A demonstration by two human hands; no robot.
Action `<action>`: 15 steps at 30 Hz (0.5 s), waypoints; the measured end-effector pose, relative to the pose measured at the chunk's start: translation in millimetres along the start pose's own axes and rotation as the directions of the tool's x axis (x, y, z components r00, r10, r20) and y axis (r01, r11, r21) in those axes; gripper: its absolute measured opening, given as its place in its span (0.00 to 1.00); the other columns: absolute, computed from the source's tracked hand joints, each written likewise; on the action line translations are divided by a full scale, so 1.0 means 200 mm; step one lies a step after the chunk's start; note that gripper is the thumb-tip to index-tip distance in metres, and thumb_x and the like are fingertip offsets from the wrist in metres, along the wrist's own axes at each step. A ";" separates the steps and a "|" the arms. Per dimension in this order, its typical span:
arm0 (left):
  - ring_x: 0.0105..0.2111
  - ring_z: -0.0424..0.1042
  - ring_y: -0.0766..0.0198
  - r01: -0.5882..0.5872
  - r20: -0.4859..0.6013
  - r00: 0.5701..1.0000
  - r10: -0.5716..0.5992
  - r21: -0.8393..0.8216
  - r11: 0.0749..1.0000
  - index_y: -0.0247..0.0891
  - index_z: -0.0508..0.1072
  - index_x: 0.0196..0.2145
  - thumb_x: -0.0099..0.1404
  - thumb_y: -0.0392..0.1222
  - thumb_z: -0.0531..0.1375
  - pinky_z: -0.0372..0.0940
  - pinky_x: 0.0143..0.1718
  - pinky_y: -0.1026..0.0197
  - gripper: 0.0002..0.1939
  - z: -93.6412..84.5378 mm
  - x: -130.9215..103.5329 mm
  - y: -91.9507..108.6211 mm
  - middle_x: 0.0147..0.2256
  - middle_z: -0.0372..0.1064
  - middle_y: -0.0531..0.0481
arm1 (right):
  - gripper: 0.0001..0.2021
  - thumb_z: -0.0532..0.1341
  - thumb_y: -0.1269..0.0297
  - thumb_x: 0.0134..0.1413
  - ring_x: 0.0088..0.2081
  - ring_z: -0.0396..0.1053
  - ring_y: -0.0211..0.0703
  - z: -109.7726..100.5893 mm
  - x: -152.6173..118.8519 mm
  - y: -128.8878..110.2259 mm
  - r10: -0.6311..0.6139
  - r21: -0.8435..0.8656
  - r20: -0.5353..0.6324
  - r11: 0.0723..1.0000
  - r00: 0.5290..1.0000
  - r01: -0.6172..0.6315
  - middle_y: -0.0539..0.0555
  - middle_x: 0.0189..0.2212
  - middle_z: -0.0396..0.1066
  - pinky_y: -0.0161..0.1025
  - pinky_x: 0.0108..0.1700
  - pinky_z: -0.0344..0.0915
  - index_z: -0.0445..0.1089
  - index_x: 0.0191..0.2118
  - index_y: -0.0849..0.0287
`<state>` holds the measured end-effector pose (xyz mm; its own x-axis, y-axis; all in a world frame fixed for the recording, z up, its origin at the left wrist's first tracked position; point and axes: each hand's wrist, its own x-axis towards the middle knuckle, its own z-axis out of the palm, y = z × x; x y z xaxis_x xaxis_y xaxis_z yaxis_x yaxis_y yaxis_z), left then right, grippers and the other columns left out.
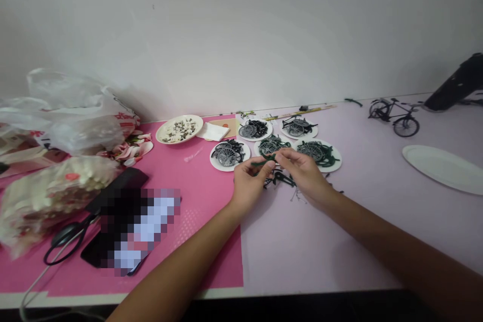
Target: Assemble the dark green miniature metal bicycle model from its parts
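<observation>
Over the middle of the table, my left hand (247, 183) pinches one end of a thin dark green plastic model bicycle part (269, 157). The fingertips of my right hand (304, 171) close on the part's other end, where fingers hide some of it. Just beyond the hands stand small white plates with grey spoked wheels and loose green pieces, among them a right plate (337, 165). To the left, another plate (216, 163) bears grey wheels (227, 155) and black pieces. Loose black parts (284, 178) and thin metal pieces (299, 196) lie under my hands.
An assembled miniature bicycle (403, 123) stands at the back right, near a dark cylinder (455, 83). An oval white plate (433, 168) lies at right. Leftward are a bowl of small pieces (179, 130), plastic bags (75, 115), scissors (68, 236) and a blurred-out phone (92, 256).
</observation>
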<state>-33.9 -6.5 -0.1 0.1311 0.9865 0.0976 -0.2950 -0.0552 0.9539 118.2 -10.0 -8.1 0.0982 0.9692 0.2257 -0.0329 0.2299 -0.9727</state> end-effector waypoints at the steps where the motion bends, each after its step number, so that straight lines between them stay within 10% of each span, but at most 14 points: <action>1: 0.24 0.71 0.68 -0.003 -0.002 1.000 0.003 -0.003 1.000 0.34 0.81 0.32 0.48 0.53 0.78 0.69 0.30 0.63 0.21 0.00 0.00 0.00 0.33 0.81 0.46 | 0.20 0.71 0.40 0.51 0.50 0.70 0.52 0.00 0.00 0.00 -0.009 -0.006 -0.001 1.000 1.000 0.009 0.55 0.43 0.74 0.48 0.57 0.65 0.80 0.35 0.53; 15: 0.23 0.73 0.67 0.007 -0.015 1.000 -0.007 -0.023 1.000 0.35 0.79 0.31 0.46 0.56 0.78 0.69 0.27 0.64 0.24 0.01 -0.01 0.01 0.27 0.78 0.49 | 0.19 0.71 0.42 0.53 0.49 0.70 0.51 0.00 -0.01 0.00 0.038 0.028 -0.007 0.999 0.999 -0.038 0.55 0.43 0.74 0.47 0.54 0.66 0.78 0.35 0.55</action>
<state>-32.2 -8.7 1.7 0.1194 0.9890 0.0869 -0.3156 -0.0452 0.9478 117.9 -12.6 -9.5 0.1039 0.9766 0.1882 -0.0640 0.1954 -0.9786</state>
